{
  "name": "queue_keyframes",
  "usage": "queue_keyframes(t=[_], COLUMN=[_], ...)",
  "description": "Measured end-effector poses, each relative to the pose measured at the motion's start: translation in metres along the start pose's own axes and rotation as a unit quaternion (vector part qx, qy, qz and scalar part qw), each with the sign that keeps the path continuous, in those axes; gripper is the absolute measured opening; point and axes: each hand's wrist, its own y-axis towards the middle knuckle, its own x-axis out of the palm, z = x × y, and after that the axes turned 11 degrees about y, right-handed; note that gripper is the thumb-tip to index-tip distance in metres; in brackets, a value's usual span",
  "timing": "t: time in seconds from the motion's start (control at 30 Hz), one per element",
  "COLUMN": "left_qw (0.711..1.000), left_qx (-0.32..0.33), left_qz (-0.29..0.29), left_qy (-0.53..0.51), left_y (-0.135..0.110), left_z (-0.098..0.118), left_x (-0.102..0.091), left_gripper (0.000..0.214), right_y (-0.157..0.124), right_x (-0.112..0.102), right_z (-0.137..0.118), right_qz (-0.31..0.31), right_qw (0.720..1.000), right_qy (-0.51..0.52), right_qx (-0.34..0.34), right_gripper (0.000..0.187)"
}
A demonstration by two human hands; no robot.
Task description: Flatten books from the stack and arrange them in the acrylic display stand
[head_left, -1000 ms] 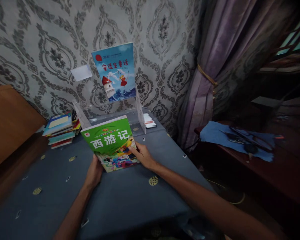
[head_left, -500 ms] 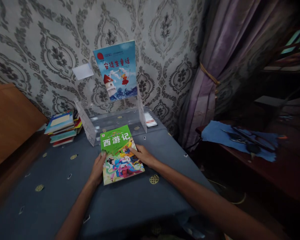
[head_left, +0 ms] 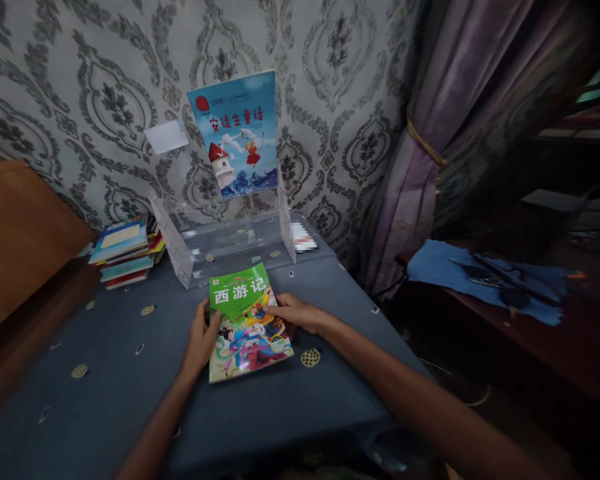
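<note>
A green picture book [head_left: 250, 327] with white Chinese characters and colourful figures on its cover is held face up over the blue-covered table. My left hand [head_left: 203, 337] grips its left edge, thumb on the cover. From the right, my right hand [head_left: 295, 312] grips the opposite edge with its thumb across the cover. The undersides of both grips are hidden. Beyond the book stands a clear acrylic book stand [head_left: 235, 243]. A blue storybook [head_left: 240, 143] with red characters leans upright in its upper part.
Stacked books [head_left: 127, 250] lie left of the stand. A blurred white item [head_left: 304, 237] sits behind its right side. A wooden panel [head_left: 25, 233] borders the left. To the right are a tied purple curtain [head_left: 405, 187] and a blue cloth [head_left: 485, 280] with dark objects.
The green book has shifted slightly right and nearer to me, with both hands still on it. My left thumb has moved further onto the cover. The camera view has shifted a little.
</note>
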Motion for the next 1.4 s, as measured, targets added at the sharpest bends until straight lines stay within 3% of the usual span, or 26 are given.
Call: queue_keyframes(t=[0.1, 0.2, 0.37, 0.47, 0.6, 0.67, 0.77, 0.93, 1.13, 1.27, 1.4], left_qw=[0.991, 0.969, 0.974, 0.983, 0.985, 0.984, 0.980, 0.968, 0.948, 0.941, 0.937], left_qx=[0.078, 0.145, 0.115, 0.098, 0.093, 0.096, 0.108, 0.140, 0.204, 0.229, 0.234], left_qz=[0.017, -0.003, -0.029, -0.025, -0.014, -0.010, -0.009, -0.014, -0.034, -0.037, -0.025], left_qy=[0.107, 0.199, 0.195, 0.153, 0.144, 0.150, 0.164, 0.208, 0.242, 0.246, 0.258], left_y=[-0.002, -0.005, -0.007, -0.008, -0.007, -0.007, -0.008, -0.004, 0.042, 0.068, 0.074], left_z=[-0.002, -0.002, -0.005, -0.009, -0.012, -0.012, -0.009, -0.005, -0.008, -0.010, -0.012], left_x=[0.000, 0.000, 0.000, 0.004, 0.010, 0.013, 0.015, 0.008, -0.006, 0.001, 0.007], left_gripper=[0.044, 0.041, 0.046, 0.047, 0.048, 0.047, 0.045, 0.044, 0.034, 0.034, 0.034], right_y=[-0.001, 0.000, 0.003, 0.005, 0.011, 0.017, 0.030, 0.049, 0.067, 0.071, 0.069], right_x=[0.000, -0.002, -0.013, -0.020, -0.021, -0.019, -0.015, -0.016, -0.024, -0.027, -0.025], right_z=[-0.003, -0.004, -0.006, -0.007, -0.001, 0.005, 0.013, 0.014, 0.008, 0.003, 0.002], right_qz=[0.015, 0.034, 0.091, 0.150, 0.218, 0.216, 0.187, 0.175, 0.193, 0.204, 0.213], right_qw=[1.000, 0.998, 0.980, 0.941, 0.861, 0.836, 0.823, 0.815, 0.803, 0.793, 0.791], right_qy=[-0.020, -0.053, -0.170, -0.274, -0.389, -0.416, -0.429, -0.446, -0.460, -0.479, -0.493], right_qx=[0.014, 0.008, -0.043, -0.125, -0.246, -0.285, -0.323, -0.326, -0.327, -0.315, -0.292], right_gripper=[0.023, 0.021, 0.024, 0.023, 0.019, 0.023, 0.031, 0.035, 0.041, 0.041, 0.042])
